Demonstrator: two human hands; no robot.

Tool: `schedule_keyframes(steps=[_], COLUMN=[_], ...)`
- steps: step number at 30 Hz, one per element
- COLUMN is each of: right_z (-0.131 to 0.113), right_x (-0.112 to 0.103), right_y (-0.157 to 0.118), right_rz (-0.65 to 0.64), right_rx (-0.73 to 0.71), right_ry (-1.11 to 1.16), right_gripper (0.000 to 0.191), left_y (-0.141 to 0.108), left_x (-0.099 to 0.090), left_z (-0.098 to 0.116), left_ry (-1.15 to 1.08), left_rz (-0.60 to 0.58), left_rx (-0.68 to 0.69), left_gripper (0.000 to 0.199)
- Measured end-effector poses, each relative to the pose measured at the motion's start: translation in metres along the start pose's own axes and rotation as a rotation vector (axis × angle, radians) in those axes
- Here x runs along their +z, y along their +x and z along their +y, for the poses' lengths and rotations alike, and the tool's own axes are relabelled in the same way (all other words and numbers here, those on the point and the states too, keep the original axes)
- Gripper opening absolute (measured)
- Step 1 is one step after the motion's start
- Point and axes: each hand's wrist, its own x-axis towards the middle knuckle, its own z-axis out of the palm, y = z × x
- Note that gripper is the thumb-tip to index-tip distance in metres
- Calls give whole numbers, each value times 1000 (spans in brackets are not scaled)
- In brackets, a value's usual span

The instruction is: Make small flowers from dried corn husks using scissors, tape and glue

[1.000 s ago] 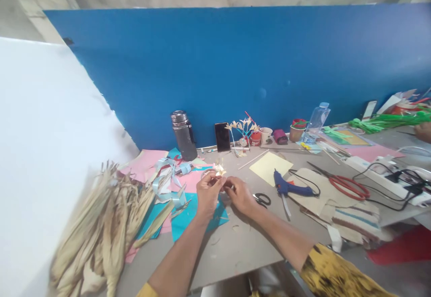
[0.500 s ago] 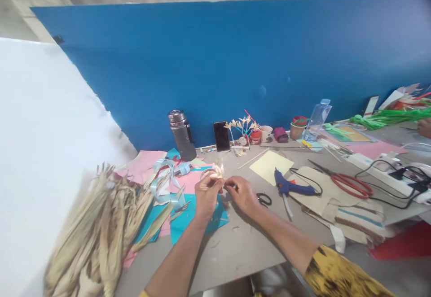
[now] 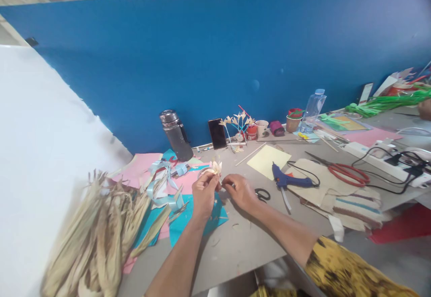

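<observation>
Near the middle of the table, my left hand (image 3: 205, 194) pinches a small cream husk flower (image 3: 216, 168) whose petals point up and away. Just to its right, my right hand (image 3: 239, 192) has its fingers closed together close to the flower's base; what they hold is too small to make out. Beneath my left hand lie blue-green sheets (image 3: 183, 225) and pink paper (image 3: 183, 183). Dark-handled scissors (image 3: 262, 194) rest beside my right wrist. Several similar husk flowers on stems (image 3: 239, 120) stand at the back.
Dried corn husks (image 3: 111, 238) and light blue ribbon (image 3: 173, 202) lie left. A flask (image 3: 177, 136) and phone (image 3: 217, 133) stand behind. A blue glue gun (image 3: 291, 179), red-handled scissors (image 3: 348, 174) and a power strip (image 3: 380, 160) lie right. Another person's hand (image 3: 424, 108) shows far right.
The view has shifted, so the table items appear slightly further left. The flower now shows more clearly above my left fingers. Both hands remain close together.
</observation>
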Motion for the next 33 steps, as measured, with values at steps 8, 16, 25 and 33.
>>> schedule_keyframes(steps=[8,16,25,33], right_z=[0,-3,-19,-19], right_x=[0,0,-19,-19], right_y=[-1,-1,8,12], right_rz=[-19,47,159,142], right_rx=[11,1,122,137], right_ry=[-20,69,444,531], right_gripper=[18,20,19,17], left_y=[-2,-4,-2,-2], left_x=[0,-1,2,2], left_z=[2,0,6,7], left_ry=[156,195,188,164], left_rz=[-38,-10,-24,-38], left_rx=[55,64,23,-10], left_gripper=[25,23,26,23])
